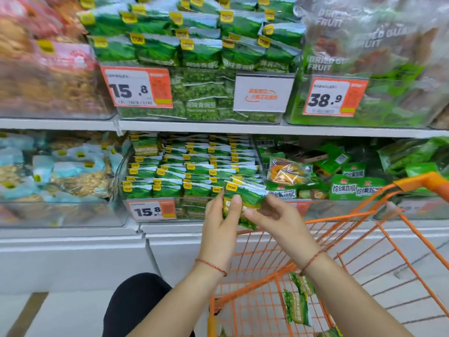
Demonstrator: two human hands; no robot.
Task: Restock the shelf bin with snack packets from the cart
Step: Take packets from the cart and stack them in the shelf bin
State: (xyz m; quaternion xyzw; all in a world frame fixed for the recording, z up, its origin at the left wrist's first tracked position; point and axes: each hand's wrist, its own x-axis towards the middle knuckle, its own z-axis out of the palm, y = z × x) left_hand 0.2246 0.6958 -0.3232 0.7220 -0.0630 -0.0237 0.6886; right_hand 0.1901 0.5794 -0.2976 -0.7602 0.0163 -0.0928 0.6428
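My left hand (220,215) and my right hand (279,217) both hold a small stack of green snack packets (245,194) just in front of the lower shelf bin. The left thumb presses on the packet fronts; the right fingers pinch the stack's lower right edge. The clear shelf bin (155,203) behind it, with a 15.8 price tag, is packed with rows of the same green packets standing upright. The orange wire cart (340,239) sits below my hands at the right, with a few green packets (297,305) lying in its bottom.
An upper bin (206,93) holds more green packets. To the left is a bin of light-blue nut packets (60,171); to the right, green vegetable-crisp packets (352,188) and an orange-yellow packet (284,172). My dark-clad knee (136,302) is at bottom centre.
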